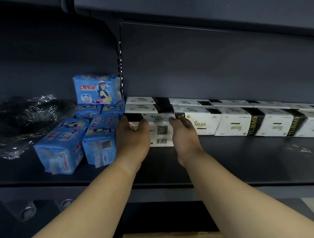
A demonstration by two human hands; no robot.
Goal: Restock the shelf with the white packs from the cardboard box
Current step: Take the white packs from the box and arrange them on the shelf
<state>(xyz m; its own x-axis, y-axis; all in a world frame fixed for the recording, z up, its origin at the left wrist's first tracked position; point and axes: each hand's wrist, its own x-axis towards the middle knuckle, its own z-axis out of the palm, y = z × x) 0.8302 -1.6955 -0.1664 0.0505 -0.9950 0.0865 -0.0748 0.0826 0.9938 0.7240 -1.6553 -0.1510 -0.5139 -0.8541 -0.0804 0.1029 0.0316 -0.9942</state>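
White pack (159,130), long axis along the shelf (229,156), sits gripped between left hand (133,137) and right hand (184,133), leftmost in its row.

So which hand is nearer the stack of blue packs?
Left. The left hand holds the white pack right beside the blue packs; the right hand holds its far side.
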